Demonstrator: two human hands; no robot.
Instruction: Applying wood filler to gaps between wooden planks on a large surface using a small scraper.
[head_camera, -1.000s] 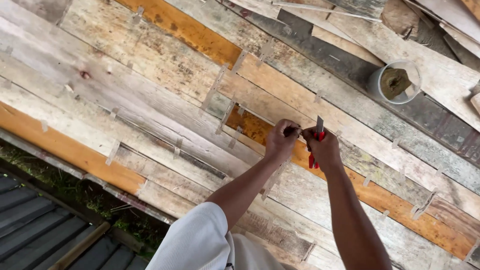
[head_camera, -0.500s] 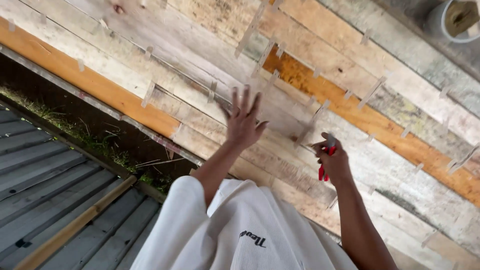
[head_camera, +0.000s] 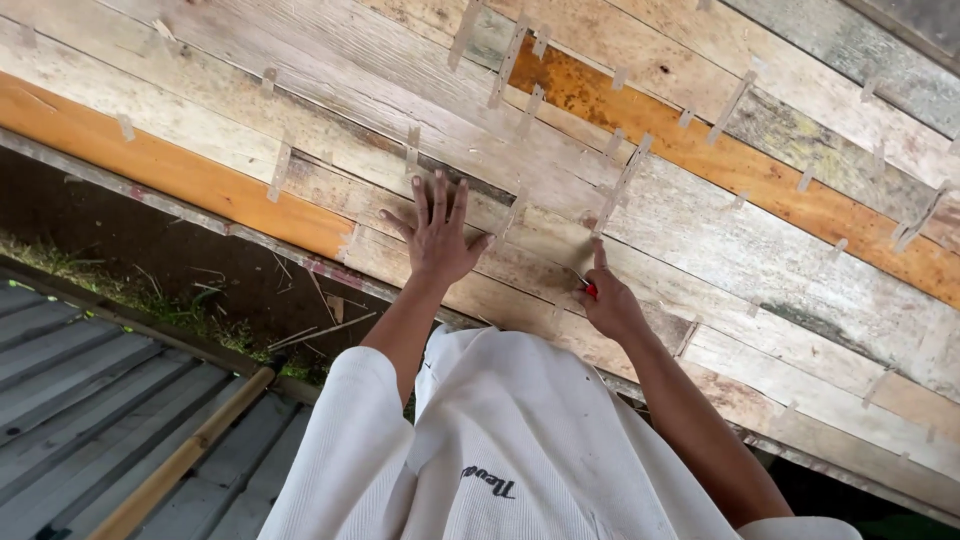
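Note:
My left hand (head_camera: 437, 233) lies flat with fingers spread on the weathered wooden boards (head_camera: 330, 90). My right hand (head_camera: 606, 296) is closed around a red-handled tool (head_camera: 590, 289), mostly hidden in the fist, with the forefinger stretched up toward a thin pale strip (head_camera: 618, 187) stuck across the boards. Several such short strips bridge the gaps between planks. An orange-stained plank (head_camera: 760, 175) runs diagonally above my right hand. My white shirt (head_camera: 500, 450) fills the bottom of the view.
The boards end at a lower edge with an orange plank (head_camera: 170, 165) and a metal lip. Beyond it are dark soil with grass (head_camera: 150, 285), grey corrugated sheeting (head_camera: 90, 400) and a bamboo pole (head_camera: 185, 455).
The view has swung down and left; the cup at the top right is out of sight. My left hand let go near the tool and pressed flat on the boards. My right hand lowered onto the planks.

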